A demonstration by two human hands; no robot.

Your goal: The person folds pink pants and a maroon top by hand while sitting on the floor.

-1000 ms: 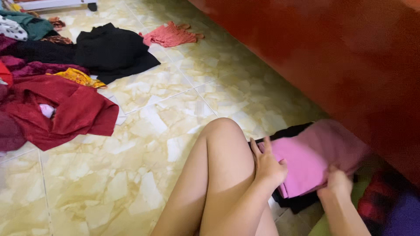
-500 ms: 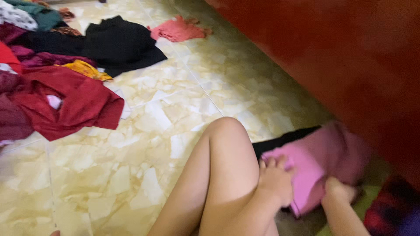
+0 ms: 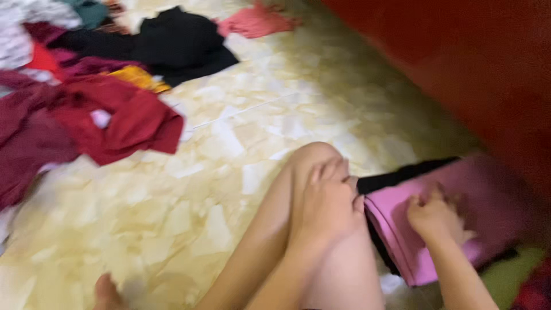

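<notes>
Head view: pink cloth (image 3: 453, 218) folded smaller than a moment ago, lying on the floor (image 3: 189, 201) by the bent knee (image 3: 313, 158), on top of a black cloth (image 3: 402, 175). Left hand (image 3: 327, 204) moved back onto the knee, fingers loosely curled, holding nothing. Right hand (image 3: 433, 218) pressing the pink cloth, fingers (image 3: 422, 201) half bent. Red clothes (image 3: 115, 117) lying well apart.

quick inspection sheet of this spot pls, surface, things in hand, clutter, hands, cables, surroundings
surface: pale marbled floor tiles, blurred
job's things: folded pink cloth on the floor, over a black cloth
clutter: red garment, black garment, pink garment, yellow cloth in a loose pile
grippers: left hand rests on the bent knee; right hand presses on the pink cloth
cables: nothing seen
surroundings: red wall at right
</notes>
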